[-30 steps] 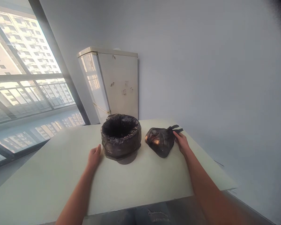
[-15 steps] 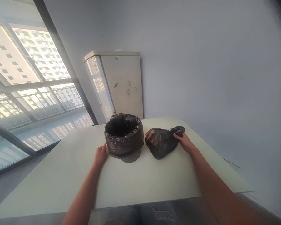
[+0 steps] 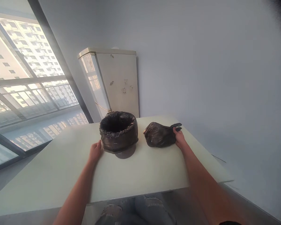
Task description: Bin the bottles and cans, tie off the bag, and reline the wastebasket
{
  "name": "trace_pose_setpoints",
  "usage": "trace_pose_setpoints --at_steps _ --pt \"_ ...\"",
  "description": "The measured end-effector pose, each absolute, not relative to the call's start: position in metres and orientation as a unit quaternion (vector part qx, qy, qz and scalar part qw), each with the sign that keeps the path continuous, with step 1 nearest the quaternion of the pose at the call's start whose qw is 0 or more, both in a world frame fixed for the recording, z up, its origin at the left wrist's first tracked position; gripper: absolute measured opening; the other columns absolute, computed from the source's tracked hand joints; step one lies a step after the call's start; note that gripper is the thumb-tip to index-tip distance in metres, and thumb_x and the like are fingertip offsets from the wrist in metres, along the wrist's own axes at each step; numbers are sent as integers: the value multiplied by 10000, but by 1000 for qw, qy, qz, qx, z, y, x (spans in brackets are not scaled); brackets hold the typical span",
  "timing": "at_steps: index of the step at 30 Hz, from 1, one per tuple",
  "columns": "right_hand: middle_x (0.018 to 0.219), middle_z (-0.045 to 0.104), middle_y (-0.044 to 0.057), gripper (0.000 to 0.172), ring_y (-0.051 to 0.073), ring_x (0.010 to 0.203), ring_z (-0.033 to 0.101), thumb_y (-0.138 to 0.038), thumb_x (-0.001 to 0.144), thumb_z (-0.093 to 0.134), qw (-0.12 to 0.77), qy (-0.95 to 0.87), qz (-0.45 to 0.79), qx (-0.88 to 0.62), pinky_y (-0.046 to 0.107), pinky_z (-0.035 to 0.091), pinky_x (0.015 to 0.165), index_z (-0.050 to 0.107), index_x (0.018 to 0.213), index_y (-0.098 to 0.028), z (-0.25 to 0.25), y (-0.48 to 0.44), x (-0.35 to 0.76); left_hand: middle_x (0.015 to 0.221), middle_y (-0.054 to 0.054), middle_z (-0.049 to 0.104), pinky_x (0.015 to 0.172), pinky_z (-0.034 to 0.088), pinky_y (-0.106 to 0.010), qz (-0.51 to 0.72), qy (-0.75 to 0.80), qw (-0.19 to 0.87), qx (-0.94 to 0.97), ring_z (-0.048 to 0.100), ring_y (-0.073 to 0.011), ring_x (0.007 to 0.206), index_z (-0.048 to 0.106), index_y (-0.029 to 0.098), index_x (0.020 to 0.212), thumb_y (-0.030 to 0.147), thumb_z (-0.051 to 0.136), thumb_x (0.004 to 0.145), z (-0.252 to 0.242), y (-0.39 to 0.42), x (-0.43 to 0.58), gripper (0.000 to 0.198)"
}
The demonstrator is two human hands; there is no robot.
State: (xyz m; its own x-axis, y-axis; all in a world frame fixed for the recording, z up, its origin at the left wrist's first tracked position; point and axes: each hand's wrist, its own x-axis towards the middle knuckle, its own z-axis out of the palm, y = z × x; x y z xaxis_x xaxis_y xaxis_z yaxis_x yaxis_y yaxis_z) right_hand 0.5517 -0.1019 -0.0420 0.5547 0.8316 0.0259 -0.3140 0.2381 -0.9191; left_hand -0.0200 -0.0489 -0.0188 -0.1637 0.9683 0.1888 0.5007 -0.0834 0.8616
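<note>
A small round trash can (image 3: 125, 153) stands upright on the table, lined with a black plastic bag (image 3: 119, 141) folded down over its rim. Its dark mouth faces up, and the grey base shows below the bag. My left hand (image 3: 95, 151) is at the can's left side, fingers curled in against it and partly hidden. To the right of the can lies a filled black garbage bag (image 3: 159, 136), its body bulging on the tabletop. My right hand (image 3: 179, 137) is closed round the bag's gathered neck, and the loose ends stick out past the fingers.
The pale table (image 3: 140, 175) spans the front, its near edge close to my legs in ripped jeans (image 3: 135, 209). A white fridge (image 3: 117, 82) stands behind it against the grey wall (image 3: 201, 62). Large windows (image 3: 30, 84) are at the left.
My right hand has turned the filled garbage bag, which now lies flatter and slightly farther from the trash can. My left hand keeps its place by the can. The view has shifted slightly.
</note>
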Motion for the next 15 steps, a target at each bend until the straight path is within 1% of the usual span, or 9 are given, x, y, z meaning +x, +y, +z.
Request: trace_pose_setpoints --at_steps 4,8,10,12,15 --pt "832 767 28 620 282 884 757 -678 573 920 787 -236 352 -448 447 647 842 657 928 -243 -36 -106 560 476 26 322 526 264 -293 444 615 263 597 335 -151 542 365 251 546 715 433 870 -17 -50 -20 570" --pt "998 782 46 609 279 1001 746 -704 639 856 823 -216 313 -422 468 628 944 661 991 -247 -34 -113 572 489 34 292 533 225 -303 440 612 267 601 288 -141 526 319 256 554 721 433 871 -17 -51 -21 574" --pt "1067 780 53 592 280 1076 731 -701 668 831 830 -213 303 -416 467 608 997 671 1022 -255 -35 -116 575 503 30 300 544 224 -305 437 610 271 603 292 -141 537 316 254 554 713 433 876 -19 -50 -21 573" --pt "1094 779 51 565 280 1116 720 -677 679 831 830 -213 303 -416 470 596 1020 675 1032 -266 -36 -116 574 514 27 299 552 224 -306 434 608 276 605 290 -141 544 309 251 554 702 420 888 -22 -48 -21 572" --pt "1088 779 45 516 291 1093 722 -624 671 858 823 -221 313 -420 506 602 998 670 1001 -274 -37 -115 570 525 27 297 560 227 -307 434 604 283 606 287 -140 543 315 248 555 692 401 902 -25 -45 -22 570"
